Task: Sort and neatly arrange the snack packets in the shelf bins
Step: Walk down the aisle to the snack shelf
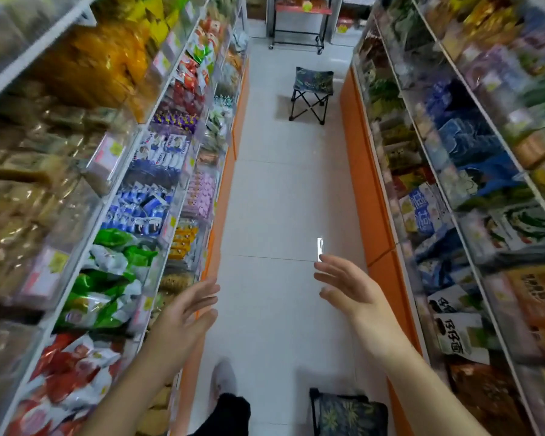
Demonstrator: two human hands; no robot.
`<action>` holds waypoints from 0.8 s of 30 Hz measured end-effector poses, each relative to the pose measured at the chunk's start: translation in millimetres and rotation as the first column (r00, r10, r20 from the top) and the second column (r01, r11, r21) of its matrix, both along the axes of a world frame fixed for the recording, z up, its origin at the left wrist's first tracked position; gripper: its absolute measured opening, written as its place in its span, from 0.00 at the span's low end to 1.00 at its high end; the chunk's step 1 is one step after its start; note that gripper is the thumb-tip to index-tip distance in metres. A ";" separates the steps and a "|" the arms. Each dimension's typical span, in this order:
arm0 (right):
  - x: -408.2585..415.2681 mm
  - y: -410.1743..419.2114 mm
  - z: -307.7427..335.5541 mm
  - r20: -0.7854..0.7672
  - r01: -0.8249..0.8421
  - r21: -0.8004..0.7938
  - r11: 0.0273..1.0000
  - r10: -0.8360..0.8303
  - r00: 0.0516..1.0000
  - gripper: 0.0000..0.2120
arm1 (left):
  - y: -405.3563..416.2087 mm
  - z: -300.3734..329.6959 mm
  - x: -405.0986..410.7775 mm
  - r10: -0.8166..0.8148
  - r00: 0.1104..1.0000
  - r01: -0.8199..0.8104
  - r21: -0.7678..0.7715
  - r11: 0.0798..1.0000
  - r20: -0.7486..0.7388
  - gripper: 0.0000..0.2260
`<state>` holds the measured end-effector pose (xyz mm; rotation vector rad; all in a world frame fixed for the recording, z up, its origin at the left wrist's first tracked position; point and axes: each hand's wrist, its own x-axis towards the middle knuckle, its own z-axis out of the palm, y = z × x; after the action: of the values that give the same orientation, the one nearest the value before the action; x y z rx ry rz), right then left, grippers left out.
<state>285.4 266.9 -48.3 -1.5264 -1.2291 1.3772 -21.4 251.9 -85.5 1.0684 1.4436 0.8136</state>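
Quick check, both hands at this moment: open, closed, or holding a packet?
Left hand: open, fingers spread, holding nothing, out over the aisle floor.
Right hand: open, fingers spread, holding nothing, out over the aisle floor.

Both forearms seen bare from lower frame edge up to hands; no sleeve, watch, ring or glove visible. Left hand [189, 313] and right hand [350, 291] uncovered. At bottom centre of frame, dark trouser leg [230, 413] seen, with light-coloured shoe [222, 377] just above it, blurred, details not legible.
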 end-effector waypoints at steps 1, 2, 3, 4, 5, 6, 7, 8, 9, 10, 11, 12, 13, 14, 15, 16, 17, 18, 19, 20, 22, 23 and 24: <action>-3.0 12.7 -1.3 0.002 0.015 -0.015 1.000 -0.015 1.000 0.22 | 21.8 -0.2 -1.7 -0.015 1.000 0.014 -0.001 1.000 -0.009 0.22; -4.7 24.6 -1.7 0.001 0.032 -0.029 0.999 -0.032 0.999 0.22 | 44.5 1.8 -2.1 -0.037 0.999 0.037 0.001 0.999 -0.016 0.22; -5.6 36.1 -1.8 -0.002 0.051 -0.044 0.998 -0.052 0.999 0.22 | 68.1 5.2 -1.6 -0.066 0.998 0.066 0.010 0.998 -0.024 0.22; -5.2 48.1 -2.0 -0.002 0.072 -0.060 0.996 -0.072 0.997 0.22 | 93.5 8.7 -0.4 -0.089 0.996 0.089 0.021 0.996 -0.030 0.23; -3.4 60.0 -2.2 0.000 0.093 -0.078 0.993 -0.093 0.996 0.21 | 119.8 13.1 1.7 -0.108 0.993 0.110 0.038 0.993 -0.037 0.23; -0.4 71.4 -3.0 0.001 0.115 -0.094 0.989 -0.116 0.993 0.21 | 145.6 18.1 5.2 -0.128 0.991 0.130 0.054 0.990 -0.045 0.23; 3.6 81.8 -4.4 -0.001 0.134 -0.106 0.985 -0.135 0.991 0.21 | 170.4 23.1 9.3 -0.145 0.988 0.148 0.074 0.986 -0.048 0.23; 8.6 92.6 -6.7 -0.003 0.149 -0.116 0.982 -0.150 0.989 0.21 | 194.6 27.9 14.8 -0.156 0.987 0.160 0.092 0.983 -0.046 0.22; 14.3 103.9 -9.6 -0.003 0.158 -0.125 0.979 -0.160 0.987 0.21 | 218.1 31.9 21.0 -0.165 0.985 0.168 0.105 0.980 -0.040 0.22; 20.5 116.4 -13.0 -0.002 0.166 -0.135 0.977 -0.168 0.986 0.21 | 240.4 34.7 27.2 -0.171 0.985 0.174 0.112 0.978 -0.038 0.22; 27.4 130.8 -17.1 -0.002 0.171 -0.145 0.974 -0.173 0.985 0.21 | 262.0 36.4 34.5 -0.176 0.984 0.179 0.121 0.976 -0.037 0.22; 35.1 147.4 -21.4 -0.003 0.173 -0.155 0.973 -0.175 0.985 0.21 | 282.9 36.5 41.9 -0.176 0.984 0.179 0.130 0.975 -0.036 0.22; 43.1 165.8 -26.2 -0.002 0.170 -0.162 0.972 -0.173 0.985 0.21 | 303.0 35.2 49.7 -0.174 0.984 0.178 0.136 0.975 -0.037 0.22; 51.1 186.0 -30.9 -0.002 0.165 -0.165 0.972 -0.167 0.986 0.21 | 321.6 32.5 56.9 -0.171 0.984 0.175 0.138 0.975 -0.041 0.22; 58.8 207.0 -35.1 -0.004 0.156 -0.168 0.973 -0.159 0.987 0.21 | 338.5 29.0 63.8 -0.168 0.985 0.173 0.135 0.976 -0.045 0.22; 66.4 229.1 -38.4 -0.009 0.148 -0.173 0.974 -0.152 0.988 0.21 | 354.3 25.3 70.1 -0.161 0.986 0.165 0.124 0.978 -0.046 0.22; 74.0 251.9 -40.6 -0.015 0.141 -0.177 0.974 -0.146 0.989 0.21 | 369.3 22.0 76.0 -0.149 0.988 0.153 0.108 0.982 -0.044 0.22; 80.7 275.1 -41.0 -0.020 0.133 -0.177 0.975 -0.139 0.990 0.21 | 383.4 19.5 81.4 -0.134 0.990 0.137 0.091 0.986 -0.038 0.22; 86.2 298.7 -39.7 -0.024 0.120 -0.172 0.978 -0.126 0.992 0.21 | 396.3 17.6 86.1 -0.116 0.993 0.118 0.077 0.990 -0.030 0.22; 90.8 323.4 -37.2 -0.027 0.101 -0.159 0.982 -0.106 0.994 0.21 | 408.7 16.6 90.2 -0.097 0.995 0.098 0.066 0.993 -0.026 0.23; 98.1 376.8 -29.5 -0.022 0.057 -0.130 0.990 -0.060 0.998 0.21 | 432.9 14.5 96.8 -0.057 0.998 0.058 0.049 0.997 -0.019 0.22; 100.1 405.2 -25.4 -0.016 0.037 -0.114 0.993 -0.039 0.999 0.21 | 445.0 13.2 98.8 -0.035 0.999 0.035 0.041 0.999 -0.011 0.22; 100.5 433.9 -21.2 -0.011 0.013 -0.096 0.995 -0.014 1.000 0.21 | 457.3 11.1 99.5 -0.012 1.000 0.012 0.032 0.999 -0.005 0.22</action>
<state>385.9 700.8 -69.4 -1.5874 -1.1582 1.4525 78.0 709.2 -74.4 1.1027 1.4311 0.8289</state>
